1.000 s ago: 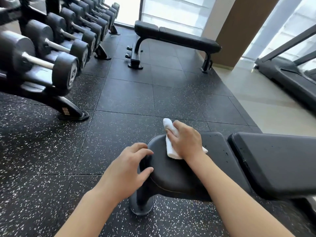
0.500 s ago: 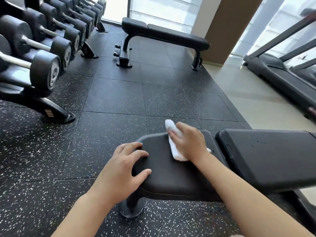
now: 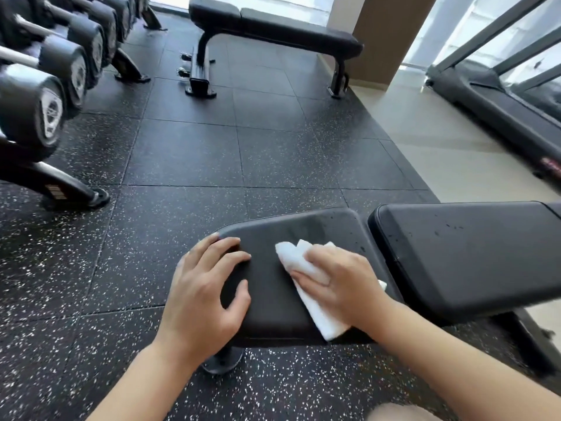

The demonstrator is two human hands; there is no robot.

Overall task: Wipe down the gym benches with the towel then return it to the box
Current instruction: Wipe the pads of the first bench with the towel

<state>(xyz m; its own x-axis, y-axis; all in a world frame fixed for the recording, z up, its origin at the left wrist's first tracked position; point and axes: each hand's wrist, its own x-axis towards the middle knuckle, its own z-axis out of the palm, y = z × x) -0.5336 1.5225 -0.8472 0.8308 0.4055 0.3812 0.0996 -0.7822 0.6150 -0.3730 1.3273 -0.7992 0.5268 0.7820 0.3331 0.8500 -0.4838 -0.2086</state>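
A black padded gym bench stands right in front of me, with its short seat pad [image 3: 273, 305] on the left and its long back pad [image 3: 467, 256] on the right. My right hand [image 3: 337, 287] presses a folded white towel [image 3: 306, 287] flat onto the seat pad, fingers lying over the cloth. My left hand [image 3: 203, 293] rests on the seat pad's left end, fingers spread and curved over its edge. Water droplets speckle the back pad and the seat's far side. A second black bench [image 3: 273, 28] stands farther back. No box is in view.
A rack of black dumbbells [image 3: 51, 86] runs along the left, its foot [image 3: 76, 192] sticking out onto the speckled rubber floor [image 3: 212, 153]. A treadmill [image 3: 498, 98] stands at the right on pale flooring. A tan pillar [image 3: 382, 34] rises behind the far bench.
My right hand has dragged the towel back toward me across the seat pad, from its far edge to its near right part. My view has shifted closer and rightward.
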